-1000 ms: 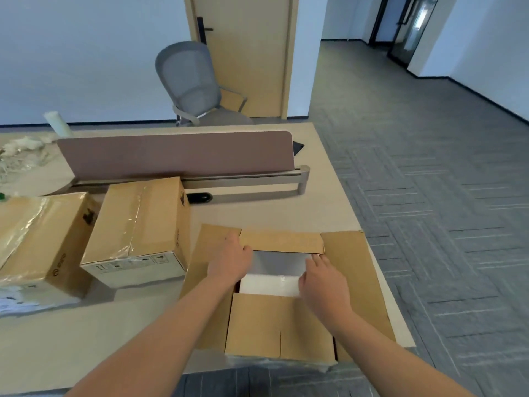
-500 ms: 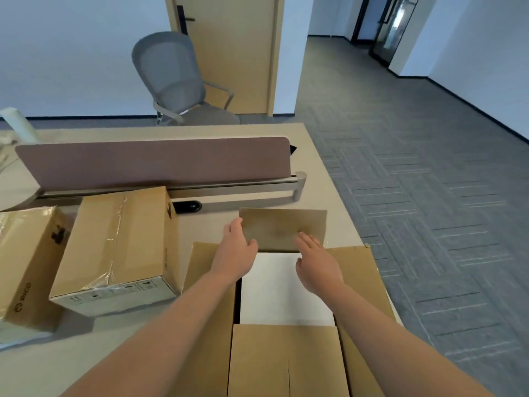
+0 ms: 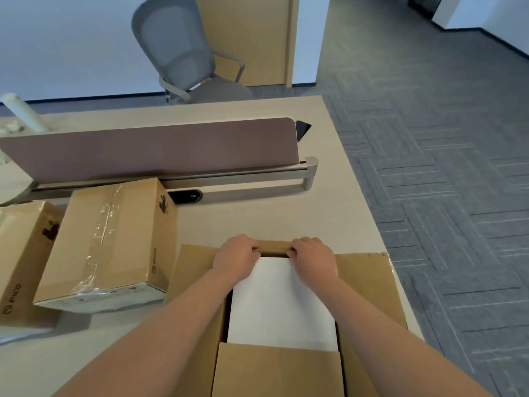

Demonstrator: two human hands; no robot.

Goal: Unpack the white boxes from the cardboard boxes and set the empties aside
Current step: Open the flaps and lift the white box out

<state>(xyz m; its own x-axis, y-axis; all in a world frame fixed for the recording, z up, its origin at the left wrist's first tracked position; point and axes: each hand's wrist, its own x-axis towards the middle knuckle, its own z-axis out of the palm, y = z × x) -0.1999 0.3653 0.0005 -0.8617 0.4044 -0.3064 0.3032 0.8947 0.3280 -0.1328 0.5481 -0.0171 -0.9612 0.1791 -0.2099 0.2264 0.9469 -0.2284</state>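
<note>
A pale beige desk (image 3: 286,222) bore an open brown cardboard box (image 3: 369,285), two tape-sealed cardboard boxes (image 3: 114,233) and a mauve divider panel (image 3: 148,147)

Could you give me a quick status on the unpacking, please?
Hands: left hand, right hand grip far flap of open cardboard box. Inside, white box, not yet lifted. Nothing blocking.

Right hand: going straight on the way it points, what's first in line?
The right hand grips the far flap of the open cardboard box, so that is first. Past it lies bare desk, then probably the divider's metal rail, though depth is unclear.
</note>
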